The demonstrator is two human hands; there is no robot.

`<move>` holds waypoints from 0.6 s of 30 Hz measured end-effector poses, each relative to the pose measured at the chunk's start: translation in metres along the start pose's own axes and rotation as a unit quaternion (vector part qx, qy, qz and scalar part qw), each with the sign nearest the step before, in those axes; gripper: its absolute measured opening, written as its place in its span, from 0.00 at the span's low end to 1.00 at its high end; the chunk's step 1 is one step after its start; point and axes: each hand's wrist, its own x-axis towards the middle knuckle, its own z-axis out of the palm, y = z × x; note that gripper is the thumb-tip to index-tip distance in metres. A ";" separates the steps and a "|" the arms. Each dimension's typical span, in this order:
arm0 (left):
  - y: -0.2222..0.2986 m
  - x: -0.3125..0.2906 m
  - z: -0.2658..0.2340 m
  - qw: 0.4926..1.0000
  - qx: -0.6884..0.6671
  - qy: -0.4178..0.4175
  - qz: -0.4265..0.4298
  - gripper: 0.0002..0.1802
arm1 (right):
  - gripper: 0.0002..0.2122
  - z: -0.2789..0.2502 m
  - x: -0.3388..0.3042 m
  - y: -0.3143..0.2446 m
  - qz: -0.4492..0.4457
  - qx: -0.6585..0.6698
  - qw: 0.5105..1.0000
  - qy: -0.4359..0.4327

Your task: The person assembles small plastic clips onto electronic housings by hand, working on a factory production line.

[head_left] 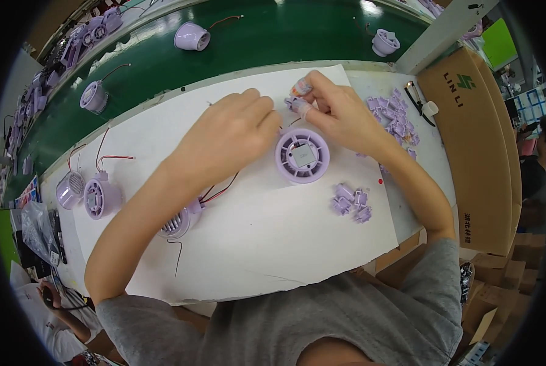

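In front of me on the white sheet, a round lavender fan housing (322, 146) lies with its spoked face and square centre plate upward. Over its upper right, my right hand (340, 113) pinches a small lavender plastic clip (293, 102), with pale coverings on the fingertips. My left hand (239, 128) is closed just left of the housing, fingers curled; whatever is between them is hidden. A short thin wire (295, 122) shows between the hands above the housing. Under my left forearm sits another lavender fan unit (178, 226) with red and black wires, partly covered by the arm.
Several loose clips (352, 202) lie right of the housing, beside a bigger clip pile (395, 119). Two wired fan units (101, 196) stand at left. Beyond runs a green conveyor belt (273, 43) carrying lavender parts (192, 38). A cardboard box (474, 152) borders the right side.
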 end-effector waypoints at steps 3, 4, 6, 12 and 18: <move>0.008 0.008 0.002 0.991 0.123 0.040 0.031 0.06 | 0.09 0.003 0.015 0.003 -0.069 -0.018 0.997 -0.016; 0.009 0.009 0.002 0.986 0.150 0.065 0.029 0.07 | 0.09 0.004 0.018 0.005 -0.070 -0.017 0.997 -0.016; 0.009 0.008 0.002 0.990 0.129 0.057 -0.010 0.06 | 0.08 0.008 0.023 0.012 -0.054 0.133 0.987 -0.076; 0.003 0.004 -0.001 0.986 -0.036 0.038 -0.160 0.04 | 0.08 0.013 0.014 0.010 0.066 0.332 0.937 -0.082; 0.001 0.009 -0.003 0.973 -0.083 0.036 -0.215 0.04 | 0.11 0.012 0.014 0.004 0.087 0.320 0.941 -0.066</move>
